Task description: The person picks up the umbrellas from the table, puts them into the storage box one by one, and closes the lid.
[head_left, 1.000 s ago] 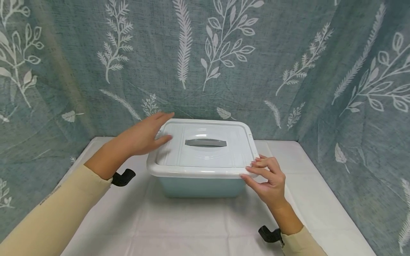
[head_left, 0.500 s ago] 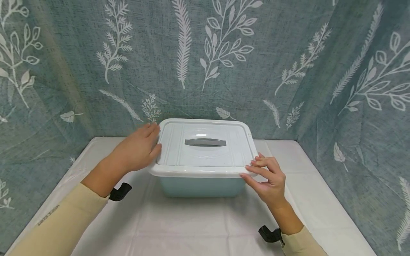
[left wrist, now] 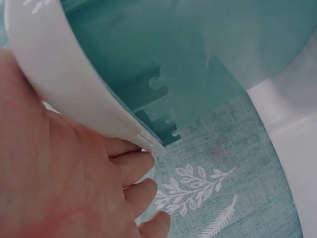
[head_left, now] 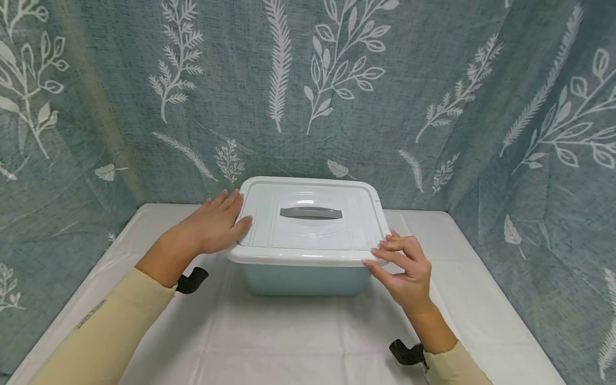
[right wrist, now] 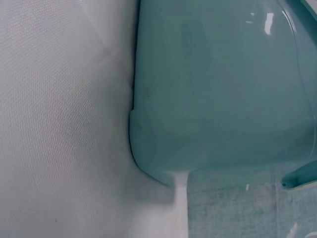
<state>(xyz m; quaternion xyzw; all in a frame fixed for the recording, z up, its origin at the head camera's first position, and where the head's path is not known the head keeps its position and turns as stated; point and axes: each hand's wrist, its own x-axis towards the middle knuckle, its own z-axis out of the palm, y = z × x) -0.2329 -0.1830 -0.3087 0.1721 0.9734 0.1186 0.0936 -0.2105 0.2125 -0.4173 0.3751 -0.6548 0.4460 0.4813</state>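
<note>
A lidded storage box stands on the table in the head view. Its tub [head_left: 308, 280] is pale blue-green, and its white lid [head_left: 260, 214] carries a grey handle [head_left: 310, 213]. At the lid's left edge lies my left hand [head_left: 209, 224], fingers fairly straight along the rim and thumb on top. The left wrist view shows that hand's palm [left wrist: 64, 173] against the underside of the lid rim [left wrist: 69, 84]. My right hand [head_left: 406, 267] holds the lid's front right corner between thumb and bent fingers. Only the tub's side wall [right wrist: 223, 89] appears in the right wrist view, without the hand.
White cloth [head_left: 284, 342] covers the table. A grey-green curtain [head_left: 231, 80] with white leaf patterns hangs close behind the box and along both sides. Black wrist mounts [head_left: 192, 280] stick out from the sleeves.
My left hand has drawn back from over the lid's left part, dropping to its left edge, and its thumb has edged slightly inward since. The right hand and the box stay put.
</note>
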